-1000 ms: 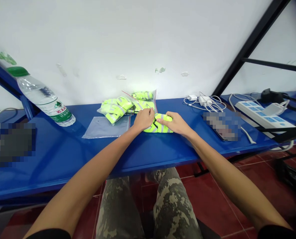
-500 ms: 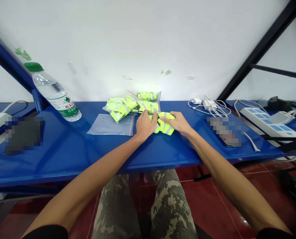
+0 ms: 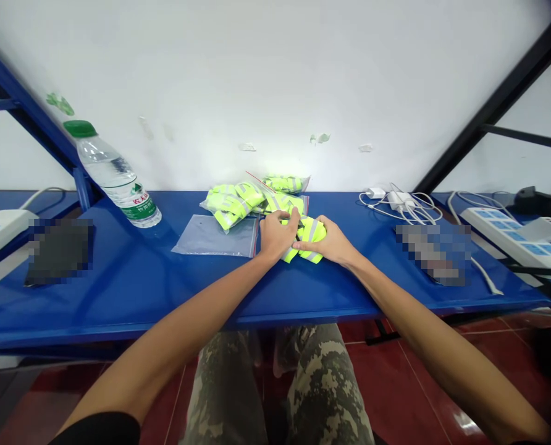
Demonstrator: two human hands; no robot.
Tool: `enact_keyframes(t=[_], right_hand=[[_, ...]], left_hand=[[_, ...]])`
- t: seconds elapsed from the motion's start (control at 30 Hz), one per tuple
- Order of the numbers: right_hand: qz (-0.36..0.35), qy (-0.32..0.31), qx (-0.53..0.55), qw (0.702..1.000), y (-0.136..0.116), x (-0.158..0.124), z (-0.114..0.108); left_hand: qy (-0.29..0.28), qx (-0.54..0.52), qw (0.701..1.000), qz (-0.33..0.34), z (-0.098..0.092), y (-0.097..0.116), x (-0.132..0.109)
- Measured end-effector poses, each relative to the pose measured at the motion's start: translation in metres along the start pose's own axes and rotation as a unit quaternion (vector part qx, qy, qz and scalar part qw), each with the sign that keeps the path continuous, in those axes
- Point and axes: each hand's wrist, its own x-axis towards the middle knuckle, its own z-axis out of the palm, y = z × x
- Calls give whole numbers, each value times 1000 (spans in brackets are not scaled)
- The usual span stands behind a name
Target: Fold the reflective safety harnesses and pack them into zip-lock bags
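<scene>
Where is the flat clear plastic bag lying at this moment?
In the head view, the flat clear plastic bag lies on the blue table, just left of the left hand and in front of the bagged neon-yellow reflective vests.

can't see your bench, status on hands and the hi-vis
Left hand and right hand on folded hi-vis vest. Flat plastic bag to its left.

Left hand and right hand have loads of room along the front edge of the surface, but toward the back the pile of bagged vests blocks the way, with the water bottle left and charger cables right.
</scene>
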Motion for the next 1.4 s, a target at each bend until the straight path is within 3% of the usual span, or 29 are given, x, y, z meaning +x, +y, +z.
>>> enact_keyframes(t=[0.23,0.4,0.53,0.8,0.93,1.07,1.2,1.3,1.4], right_hand=[[0,-19,120,993,-10,-1,12],[70,-40,270,960,-17,3,23],[71,-59,338,937,-22,9,32],[98,-75,396,910,-44,19,47],[113,-55,404,906,-43,18,47],[119,-54,420,898,-37,17,43],[121,-36,423,897,-30,22,32],[137,4,412,901,-23,28,22],[145,16,406,902,-18,31,15]], left_hand=[[40,-37,998,-6,-5,5,-2],[27,-29,999,-19,-13,5,3],[23,-22,999,-12,-21,4,9],[109,-6,994,-28,-35,3,21],[110,-10,993,-34,-32,3,19],[53,-10,999,2,-37,3,19],[-23,75,994,76,-67,-9,32],[-132,218,963,91,-92,-21,41],[-243,286,925,69,-103,-28,42]])
